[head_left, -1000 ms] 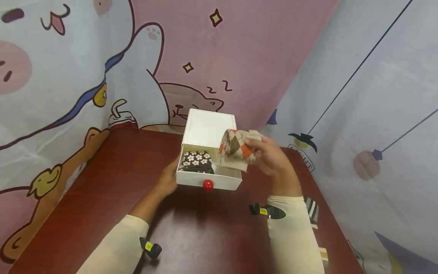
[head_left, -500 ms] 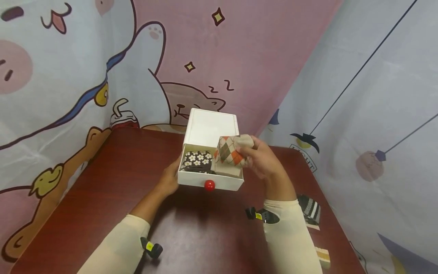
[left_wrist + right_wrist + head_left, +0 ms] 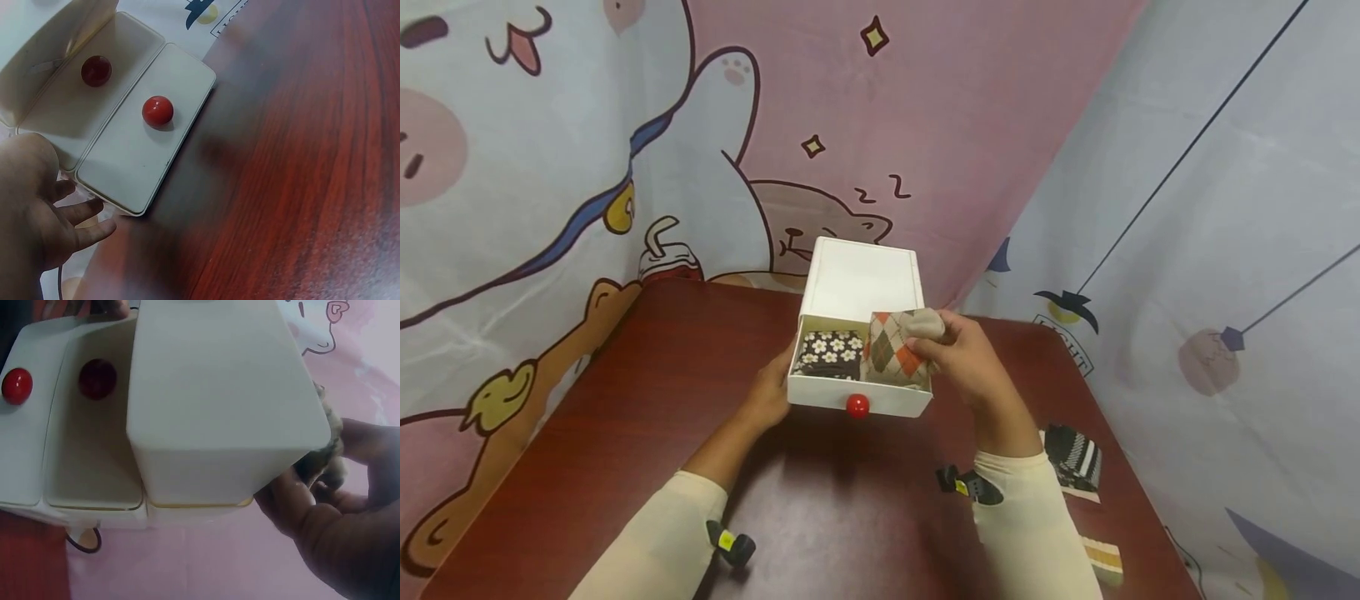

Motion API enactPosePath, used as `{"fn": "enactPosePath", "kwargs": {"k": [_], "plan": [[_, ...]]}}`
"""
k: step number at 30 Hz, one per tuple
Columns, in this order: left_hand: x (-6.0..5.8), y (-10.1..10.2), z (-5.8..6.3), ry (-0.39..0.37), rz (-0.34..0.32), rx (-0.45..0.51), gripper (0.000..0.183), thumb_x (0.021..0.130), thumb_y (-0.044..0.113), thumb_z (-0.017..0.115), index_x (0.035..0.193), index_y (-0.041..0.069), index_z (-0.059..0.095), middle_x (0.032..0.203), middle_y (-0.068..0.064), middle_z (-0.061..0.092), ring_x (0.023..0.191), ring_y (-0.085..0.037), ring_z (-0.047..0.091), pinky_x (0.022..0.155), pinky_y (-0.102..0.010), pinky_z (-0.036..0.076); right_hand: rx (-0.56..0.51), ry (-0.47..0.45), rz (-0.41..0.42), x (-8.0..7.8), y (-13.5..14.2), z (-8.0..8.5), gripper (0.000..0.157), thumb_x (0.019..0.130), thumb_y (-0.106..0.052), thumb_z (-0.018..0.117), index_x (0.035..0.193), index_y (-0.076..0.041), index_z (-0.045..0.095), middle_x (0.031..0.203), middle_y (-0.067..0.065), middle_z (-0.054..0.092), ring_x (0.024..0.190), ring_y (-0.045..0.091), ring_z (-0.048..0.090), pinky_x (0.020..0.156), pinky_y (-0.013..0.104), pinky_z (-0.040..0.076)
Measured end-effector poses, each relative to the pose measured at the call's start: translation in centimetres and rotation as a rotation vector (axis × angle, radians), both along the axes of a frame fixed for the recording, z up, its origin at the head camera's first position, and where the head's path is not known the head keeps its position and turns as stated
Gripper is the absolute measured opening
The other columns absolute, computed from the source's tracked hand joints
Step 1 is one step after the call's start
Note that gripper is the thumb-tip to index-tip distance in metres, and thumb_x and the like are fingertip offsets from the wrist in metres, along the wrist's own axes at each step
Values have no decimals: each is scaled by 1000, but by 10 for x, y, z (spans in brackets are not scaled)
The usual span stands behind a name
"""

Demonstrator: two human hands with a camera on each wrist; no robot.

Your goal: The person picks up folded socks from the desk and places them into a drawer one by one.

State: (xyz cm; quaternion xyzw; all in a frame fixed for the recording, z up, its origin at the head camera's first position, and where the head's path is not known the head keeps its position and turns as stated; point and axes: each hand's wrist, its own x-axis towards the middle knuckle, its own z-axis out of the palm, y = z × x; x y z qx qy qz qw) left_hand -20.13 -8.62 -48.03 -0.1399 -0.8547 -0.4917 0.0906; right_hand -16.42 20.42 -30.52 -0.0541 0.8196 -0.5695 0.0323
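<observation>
A small white drawer cabinet (image 3: 863, 279) has its top drawer (image 3: 822, 392) pulled out, with a red knob (image 3: 857, 406) on its front. A folded dark sock with white flowers (image 3: 831, 352) lies in the drawer's left half. My right hand (image 3: 967, 357) pinches a folded beige argyle sock (image 3: 889, 350) by its right edge, with the sock inside the drawer's right half. My left hand (image 3: 769, 392) touches the cabinet's left side; in the left wrist view its fingers (image 3: 87, 234) look extended. The right wrist view mostly hides the sock behind the drawer.
On the dark red table (image 3: 647, 375), a black and white patterned sock (image 3: 1073, 458) and a sock with a yellow stripe (image 3: 1102, 558) lie at the right, by my right forearm. Closed lower drawers (image 3: 147, 134) carry red knobs. A printed cloth (image 3: 970, 108) hangs behind.
My right hand has moved left and down, bringing the argyle sock from above the drawer's right side into it, beside the flowered sock. My left hand has stayed in place.
</observation>
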Motion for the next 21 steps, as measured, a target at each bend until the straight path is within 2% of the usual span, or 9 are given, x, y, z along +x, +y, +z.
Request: {"fn": "enactPosePath", "kwargs": {"k": [6,12,16,21], "plan": [[0,0,0,-4,-5,3,64,111,15,59,170,8,35,163,-27,51,150,-50,51,127,-65,39,188,97,-29,5,-3,4,44,102,-9,73,140,5,57,127,26,67,109,32,74,88,38,67],[0,0,-2,21,-10,4,66,109,14,62,169,6,36,160,-30,54,147,-52,53,125,-66,41,413,176,-79,7,-6,5,30,99,-17,73,123,0,71,106,19,74,92,28,69,77,32,58],[0,0,-1,15,-6,4,67,108,12,63,169,6,36,160,-30,53,148,-53,53,125,-66,40,485,175,-63,7,-7,4,24,99,-18,73,116,-1,74,104,18,75,89,28,68,74,31,55],[1,0,0,13,0,-7,66,108,9,63,168,5,37,160,-30,54,147,-52,53,125,-66,41,525,201,-45,7,-8,0,23,95,-17,75,108,2,78,116,20,66,112,35,58,89,42,52]]}}
